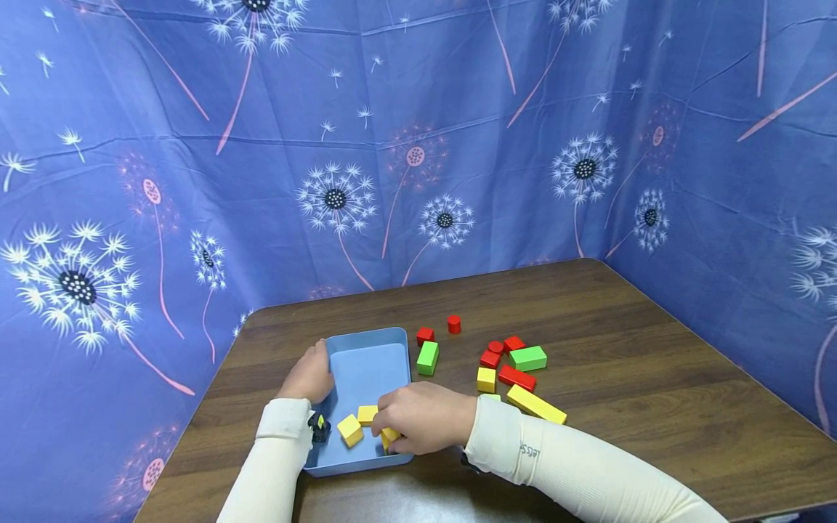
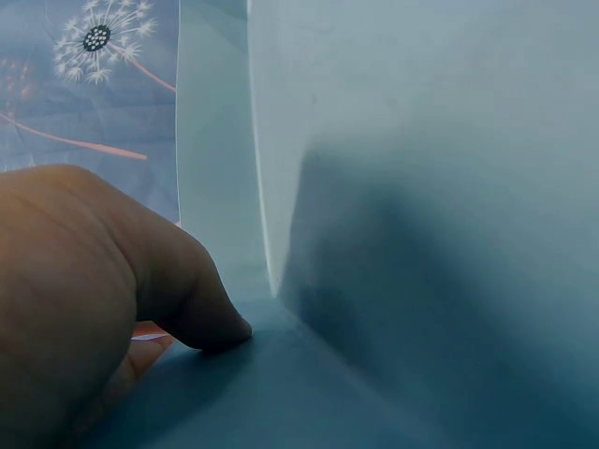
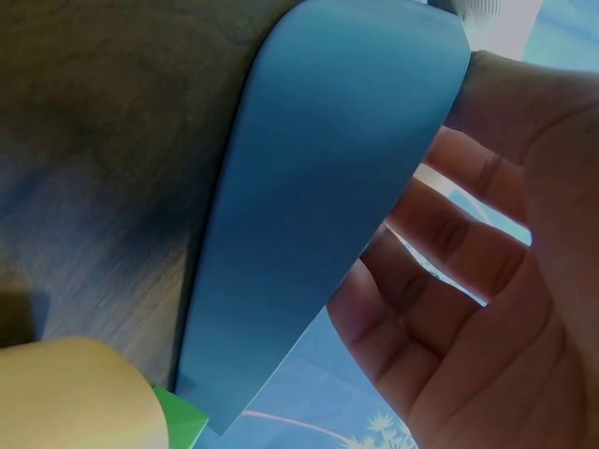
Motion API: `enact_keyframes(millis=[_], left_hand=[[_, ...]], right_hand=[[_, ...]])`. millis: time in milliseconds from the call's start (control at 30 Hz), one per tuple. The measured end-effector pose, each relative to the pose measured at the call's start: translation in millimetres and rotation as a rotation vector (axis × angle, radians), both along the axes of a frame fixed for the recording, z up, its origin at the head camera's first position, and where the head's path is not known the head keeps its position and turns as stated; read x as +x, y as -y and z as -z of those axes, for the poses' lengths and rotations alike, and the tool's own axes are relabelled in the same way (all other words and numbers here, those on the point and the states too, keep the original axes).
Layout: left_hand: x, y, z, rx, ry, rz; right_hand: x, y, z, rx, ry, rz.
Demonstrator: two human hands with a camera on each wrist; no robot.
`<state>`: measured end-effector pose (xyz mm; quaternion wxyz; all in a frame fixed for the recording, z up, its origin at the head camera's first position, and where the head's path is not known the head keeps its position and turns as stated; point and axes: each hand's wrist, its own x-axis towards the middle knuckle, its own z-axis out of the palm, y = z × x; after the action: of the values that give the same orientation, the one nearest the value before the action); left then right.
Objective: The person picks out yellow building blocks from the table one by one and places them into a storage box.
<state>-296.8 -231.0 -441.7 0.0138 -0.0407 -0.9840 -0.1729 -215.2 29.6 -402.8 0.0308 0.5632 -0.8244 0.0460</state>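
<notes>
My left hand (image 1: 307, 374) grips the left wall of a blue plastic tray (image 1: 369, 363). In the left wrist view the thumb (image 2: 201, 299) bends over onto the inner side of that wall. Reaching over the near right corner, my right hand (image 1: 425, 415) pinches a yellow block (image 1: 391, 436) inside the tray. Two more yellow blocks, one cube-like (image 1: 349, 430) and one beside it (image 1: 367, 415), lie on the tray floor. The right wrist view shows the tray's outer wall (image 3: 299, 187) hiding the fingertips and the held block.
Right of the tray lie a green block (image 1: 428, 359), a red block (image 1: 425, 335) and a red cylinder (image 1: 454, 325). Farther right are several red pieces, another green block (image 1: 528, 358), a yellow cube (image 1: 486, 379) and a long yellow block (image 1: 536, 404). A patterned curtain (image 1: 405, 145) borders the wooden table (image 1: 654, 407).
</notes>
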Motion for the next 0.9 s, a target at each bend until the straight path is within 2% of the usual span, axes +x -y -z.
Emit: enact_keyframes(millis=[900], left_hand=[[2.0, -0.4, 0.4, 0.016, 0.007, -0.014]], right_hand=[[1.2, 1.1, -0.8, 0.017, 0.003, 0.017]])
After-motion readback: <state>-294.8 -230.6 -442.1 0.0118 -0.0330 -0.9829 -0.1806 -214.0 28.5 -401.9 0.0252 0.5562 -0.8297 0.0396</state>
